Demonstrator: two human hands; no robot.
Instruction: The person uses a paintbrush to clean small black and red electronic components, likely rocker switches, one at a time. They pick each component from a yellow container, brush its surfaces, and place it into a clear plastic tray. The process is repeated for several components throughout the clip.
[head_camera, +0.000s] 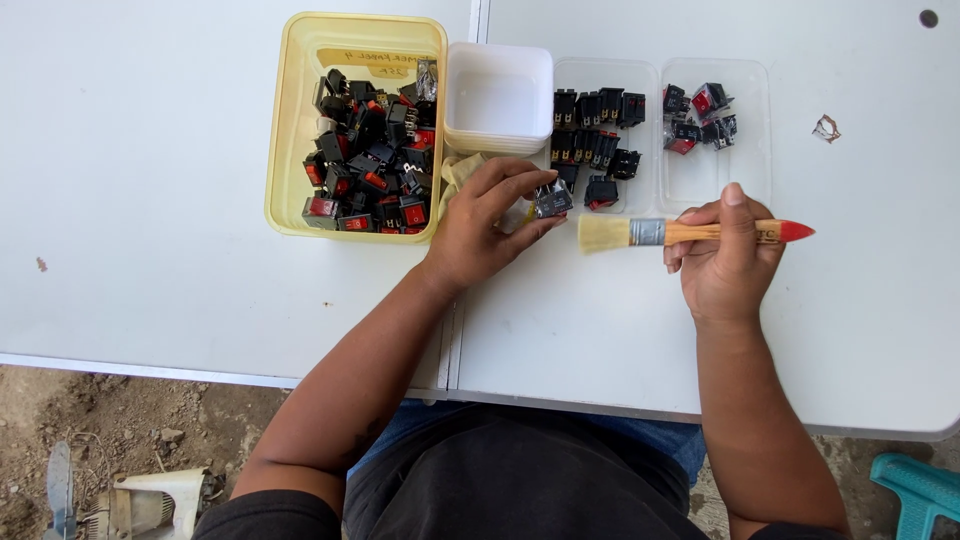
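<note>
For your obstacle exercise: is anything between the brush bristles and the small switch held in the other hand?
Nothing visible. The switch, pinched in the left hand, faces the bristles of the brush held by the right hand, with only bare white table between them.

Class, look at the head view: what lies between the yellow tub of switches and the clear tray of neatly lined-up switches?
In the head view, a stack of white square containers stands between the yellow tub and the clear tray.

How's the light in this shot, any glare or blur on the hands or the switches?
Head view: bright, even daylight, with the white table nearly washed out but no hard glare. Left hand, its small switch, right hand and brush are sharp, casting only soft, short shadows. The switches in the yellow tub blend into a dark mass. Table edges bow slightly, which suggests a wide lens.
</note>
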